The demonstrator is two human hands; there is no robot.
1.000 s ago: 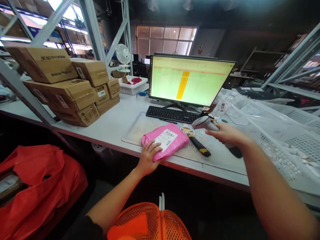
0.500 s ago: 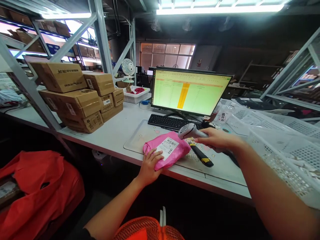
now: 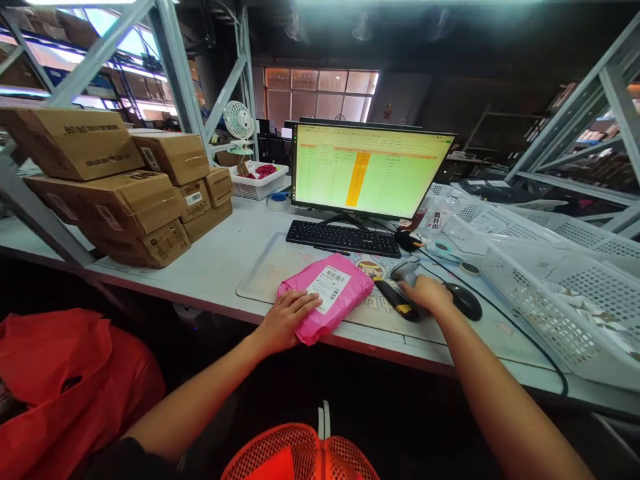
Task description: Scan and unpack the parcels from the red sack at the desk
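Observation:
A pink mailer bag (image 3: 345,285) with a white barcode label lies on the desk mat (image 3: 260,280) near the table's front edge. My left hand (image 3: 286,321) rests on its near left end, fingers spread flat over it. My right hand (image 3: 428,295) is down on the mat to the right, fingers curled round the grey barcode scanner (image 3: 406,271), whose head pokes out behind the hand. A black and yellow utility knife (image 3: 397,300) lies between the bag and my right hand. A black mouse (image 3: 464,300) sits just right of that hand.
A monitor (image 3: 367,170) with a green spreadsheet and a black keyboard (image 3: 344,238) stand behind the mat. Stacked cardboard boxes (image 3: 125,193) fill the left of the table (image 3: 220,257). White perforated baskets (image 3: 565,287) crowd the right. A red bag (image 3: 65,387) sits below left, an orange mesh basket (image 3: 300,453) below.
My right hand has lowered the scanner from above the bag's label down onto the mat to the right. My left hand has flattened on the pink bag.

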